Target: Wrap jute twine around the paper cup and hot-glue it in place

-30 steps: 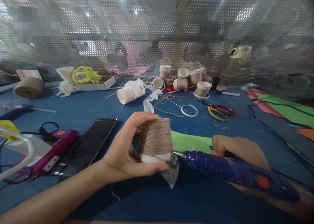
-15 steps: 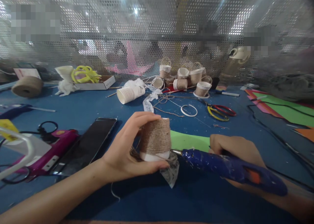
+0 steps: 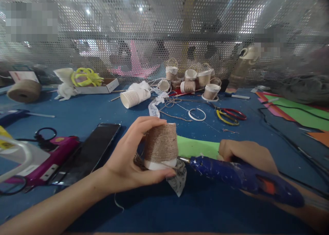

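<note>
Between the thumb and fingers of my left hand (image 3: pixel 131 156) is a paper cup (image 3: pixel 161 145) wrapped in brown twine, turned upside down. A white band shows below the twine at its lower edge. A piece of white lace (image 3: pixel 179 180) hangs under the cup near my left thumb. My right hand (image 3: pixel 249 156) grips a dark blue glue gun (image 3: pixel 231 175). The gun's metal nozzle meets or nearly meets the cup's lower right side; contact is hard to tell. Behind the nozzle lies a light green sheet (image 3: pixel 197 147).
Twine-wrapped baskets (image 3: pixel 205 79) stand at the back, near stacked paper cups (image 3: pixel 130 98). Scissors (image 3: pixel 227 116) and a white ring (image 3: pixel 197 114) lie mid-table. To the left are a phone (image 3: pixel 89 152), a magenta power strip (image 3: pixel 48 163) and a twine spool (image 3: pixel 24 91). A cable (image 3: pixel 282 135) runs along the right.
The whole view has shifted slightly left. Both hands keep their hold, and the cup and glue gun stay in nearly the same position relative to each other.
</note>
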`<action>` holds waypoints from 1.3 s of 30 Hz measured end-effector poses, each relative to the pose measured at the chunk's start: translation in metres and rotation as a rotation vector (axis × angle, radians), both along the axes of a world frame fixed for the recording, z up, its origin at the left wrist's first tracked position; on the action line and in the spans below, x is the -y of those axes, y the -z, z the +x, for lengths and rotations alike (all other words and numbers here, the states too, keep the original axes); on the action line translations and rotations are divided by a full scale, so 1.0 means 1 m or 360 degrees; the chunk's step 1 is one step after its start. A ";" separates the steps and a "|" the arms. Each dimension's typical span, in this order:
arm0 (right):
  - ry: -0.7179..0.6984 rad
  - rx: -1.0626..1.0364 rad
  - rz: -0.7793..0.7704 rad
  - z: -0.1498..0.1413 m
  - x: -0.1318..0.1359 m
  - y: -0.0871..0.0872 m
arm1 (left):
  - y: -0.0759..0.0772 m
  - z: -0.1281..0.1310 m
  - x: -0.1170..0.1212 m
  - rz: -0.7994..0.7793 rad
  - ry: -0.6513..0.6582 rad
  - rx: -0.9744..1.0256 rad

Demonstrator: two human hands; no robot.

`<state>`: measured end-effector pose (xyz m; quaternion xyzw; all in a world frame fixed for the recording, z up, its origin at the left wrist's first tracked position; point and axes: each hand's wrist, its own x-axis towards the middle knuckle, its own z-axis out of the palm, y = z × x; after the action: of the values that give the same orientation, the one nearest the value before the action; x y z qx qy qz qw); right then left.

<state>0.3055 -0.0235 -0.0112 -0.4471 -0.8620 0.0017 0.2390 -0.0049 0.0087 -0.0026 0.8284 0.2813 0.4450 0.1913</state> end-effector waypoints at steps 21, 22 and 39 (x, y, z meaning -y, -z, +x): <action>-0.0058 -0.0348 0.0035 0.010 -0.013 0.001 | 0.004 0.000 0.002 0.0013 -0.0060 0.0038; -0.0033 -0.0328 0.0014 0.010 -0.017 0.002 | 0.004 0.000 0.001 0.0008 -0.0047 0.0049; -0.0097 -0.0117 -0.0842 0.000 -0.026 -0.001 | 0.005 0.000 0.003 0.0039 -0.0015 0.0035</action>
<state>0.3056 0.0027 -0.0101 -0.4675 -0.8353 0.2504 0.1449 -0.0053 0.0062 -0.0078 0.8243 0.2777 0.4585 0.1820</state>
